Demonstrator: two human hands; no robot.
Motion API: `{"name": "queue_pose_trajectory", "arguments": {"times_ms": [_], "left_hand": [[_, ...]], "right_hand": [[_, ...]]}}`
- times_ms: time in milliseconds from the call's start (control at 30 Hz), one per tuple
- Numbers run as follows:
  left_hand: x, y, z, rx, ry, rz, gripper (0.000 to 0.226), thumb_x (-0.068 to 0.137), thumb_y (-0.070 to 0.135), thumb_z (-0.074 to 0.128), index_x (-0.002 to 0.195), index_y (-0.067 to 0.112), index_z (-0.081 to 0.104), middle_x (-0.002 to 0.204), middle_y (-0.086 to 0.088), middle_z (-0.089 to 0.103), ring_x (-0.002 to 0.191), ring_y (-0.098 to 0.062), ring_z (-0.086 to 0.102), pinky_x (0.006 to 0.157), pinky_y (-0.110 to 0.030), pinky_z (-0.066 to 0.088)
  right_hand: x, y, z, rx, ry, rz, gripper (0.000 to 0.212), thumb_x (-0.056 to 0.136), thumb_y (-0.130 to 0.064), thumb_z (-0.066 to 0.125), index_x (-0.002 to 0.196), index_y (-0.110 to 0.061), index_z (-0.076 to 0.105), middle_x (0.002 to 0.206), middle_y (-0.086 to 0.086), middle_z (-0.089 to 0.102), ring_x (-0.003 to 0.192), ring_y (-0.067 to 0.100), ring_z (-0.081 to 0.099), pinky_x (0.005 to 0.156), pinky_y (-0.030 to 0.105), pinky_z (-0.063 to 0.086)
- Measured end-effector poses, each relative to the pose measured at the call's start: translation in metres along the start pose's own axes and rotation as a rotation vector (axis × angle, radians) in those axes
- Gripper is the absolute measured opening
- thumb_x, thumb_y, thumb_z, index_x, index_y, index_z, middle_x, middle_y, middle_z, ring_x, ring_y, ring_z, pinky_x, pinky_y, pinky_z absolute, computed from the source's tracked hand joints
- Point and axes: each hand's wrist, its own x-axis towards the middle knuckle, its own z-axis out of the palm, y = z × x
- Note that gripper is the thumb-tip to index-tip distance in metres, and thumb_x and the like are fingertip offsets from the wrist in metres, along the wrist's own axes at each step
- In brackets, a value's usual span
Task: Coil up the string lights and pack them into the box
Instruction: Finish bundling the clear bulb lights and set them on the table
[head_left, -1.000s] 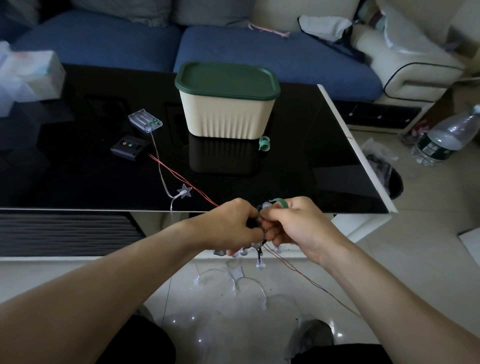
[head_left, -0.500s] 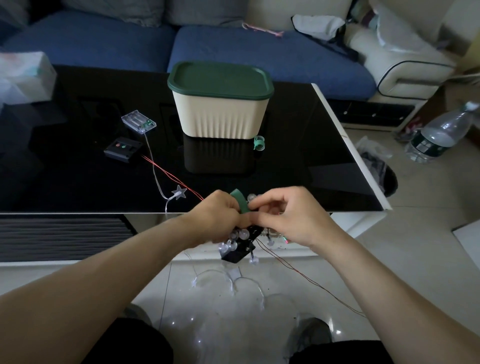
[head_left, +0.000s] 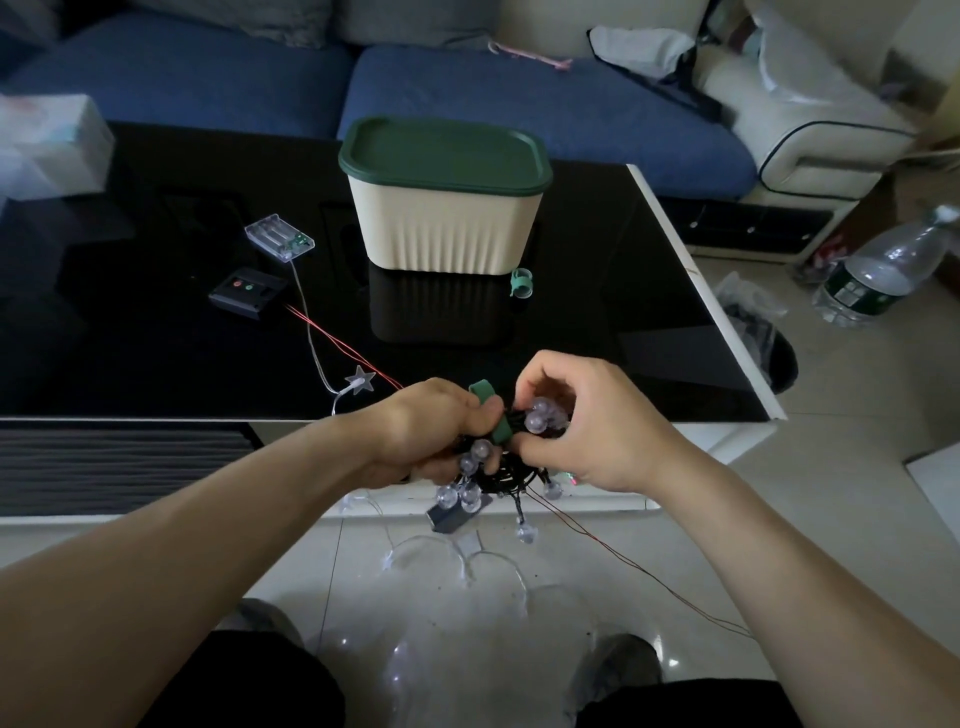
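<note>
— What do we have in our hands?

— Our left hand (head_left: 426, 431) is curled round a coiled bundle of black-wired string lights with clear round bulbs (head_left: 506, 462), held just off the near edge of the glossy black counter (head_left: 156, 353). A dark green strap (head_left: 493, 421) crosses the bundle between our hands; our left thumb lies against it.

— And our right hand?

— Our right hand (head_left: 587, 421) has its fingers bent, pinching at the bundle beside the strap, with a few bulbs showing under the fingertips. We cannot tell whether it grips the wire or the strap end.

— What hangs below?

— Several bulbs dangle under the coil, along with a small dark rectangular block (head_left: 452, 514). A thin red wire (head_left: 623, 561) trails from the bundle down to our right over the pale tiled floor (head_left: 831, 467).

— Where is the box?

— The cream ribbed plastic box with its dark green lid (head_left: 444, 202) stands at the far middle of the counter, lid on, well apart from our hands. A small light green ring-shaped clip (head_left: 519, 283) lies just beside its right foot.

— Anything else on the counter?

— To the left, a clear plastic battery case (head_left: 280, 239) and a black controller with two small buttons (head_left: 247, 292). A pale wire runs from the case to a clear star-shaped light (head_left: 360, 379) near the counter's front edge.
</note>
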Motion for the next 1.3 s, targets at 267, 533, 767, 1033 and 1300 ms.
{"name": "queue_pose_trajectory", "arguments": {"times_ms": [267, 533, 767, 1033, 1300], "left_hand": [[-0.008, 0.01, -0.008, -0.146, -0.155, -0.156, 0.032, 0.1, 0.024, 0.044, 0.092, 0.001, 0.064, 0.072, -0.008, 0.068, 0.036, -0.006, 0.034, 0.041, -0.016, 0.025], [-0.013, 0.016, -0.006, -0.159, -0.118, -0.111, 0.031, 0.1, 0.019, 0.043, 0.084, 0.003, 0.063, 0.062, -0.005, 0.066, 0.036, -0.006, 0.037, 0.048, -0.018, 0.026], [-0.008, 0.014, -0.008, -0.177, 0.007, -0.036, 0.02, 0.097, 0.019, 0.054, 0.1, 0.001, 0.062, 0.056, -0.004, 0.053, 0.048, -0.013, 0.038, 0.042, -0.02, 0.036], [-0.01, 0.015, -0.004, -0.232, 0.087, 0.077, 0.016, 0.098, 0.015, 0.055, 0.088, 0.002, 0.055, 0.05, -0.003, 0.054, 0.036, -0.008, 0.034, 0.041, -0.019, 0.031], [-0.016, 0.02, -0.003, -0.013, 0.185, 0.203, 0.04, 0.096, 0.027, 0.061, 0.06, 0.01, 0.063, 0.059, -0.01, 0.065, 0.031, -0.011, 0.034, 0.051, -0.026, 0.04]], "right_hand": [[0.0, -0.008, 0.001, -0.026, 0.024, 0.002, 0.033, 0.062, -0.006, 0.087, 0.073, -0.024, 0.063, 0.076, -0.001, 0.071, 0.062, 0.009, 0.064, 0.052, 0.021, 0.05], [-0.001, -0.015, 0.002, -0.033, 0.146, -0.085, 0.037, 0.056, -0.012, 0.095, 0.071, -0.023, 0.064, 0.073, -0.003, 0.07, 0.066, 0.014, 0.065, 0.057, 0.028, 0.054], [0.002, -0.016, 0.006, -0.093, 0.248, -0.206, 0.034, 0.056, -0.007, 0.093, 0.073, -0.016, 0.064, 0.067, -0.005, 0.066, 0.063, 0.014, 0.062, 0.054, 0.028, 0.05], [0.004, -0.017, 0.006, -0.095, 0.324, -0.26, 0.033, 0.058, -0.005, 0.093, 0.073, -0.013, 0.065, 0.071, -0.003, 0.066, 0.063, 0.014, 0.063, 0.055, 0.028, 0.051], [0.002, -0.019, 0.005, 0.023, 0.351, -0.19, 0.03, 0.059, -0.003, 0.09, 0.073, -0.014, 0.066, 0.073, -0.001, 0.07, 0.068, 0.016, 0.067, 0.059, 0.031, 0.054]]}}
